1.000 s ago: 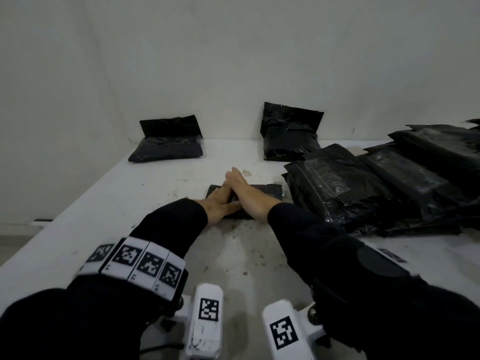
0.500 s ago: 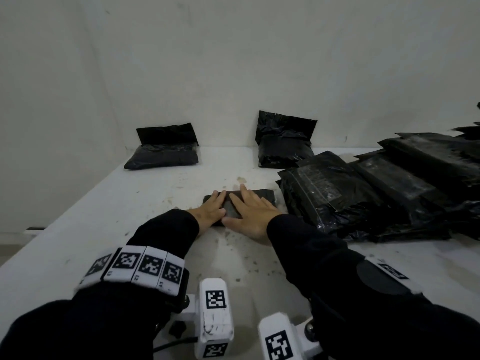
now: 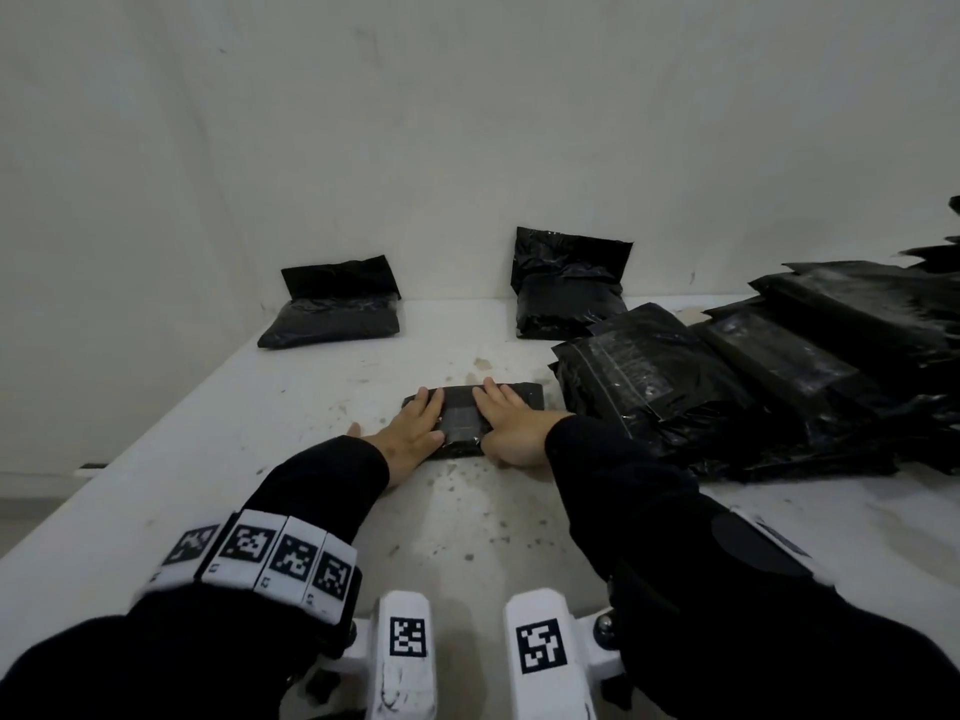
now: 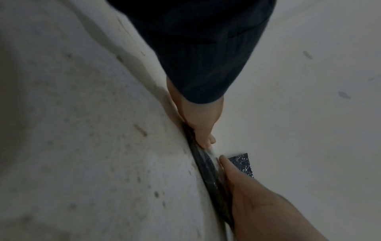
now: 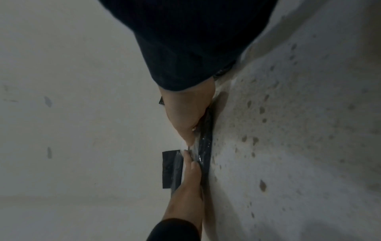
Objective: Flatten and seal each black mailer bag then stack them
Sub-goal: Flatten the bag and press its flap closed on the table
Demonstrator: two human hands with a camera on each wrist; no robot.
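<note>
Pressing mailer bag [image 3: 470,418], hands [image 3: 410,433] covering its ends

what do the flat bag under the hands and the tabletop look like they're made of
Flat mailer bag: thin black plastic film, apparently; it lies almost flush with the table and glints in both wrist views. A paler shiny band crosses it, possibly tape or a seal strip.
Table: hard, matte white surface, speckled with dark spots; whether painted or laminate cannot be told.

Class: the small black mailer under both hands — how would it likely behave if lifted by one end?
The mailer lies thin and flat under the left hand and right hand, so it is probably light. Its glossy, wrinkled film suggests it may be slippery and could sag, unless its hidden contents stiffen it.
</note>
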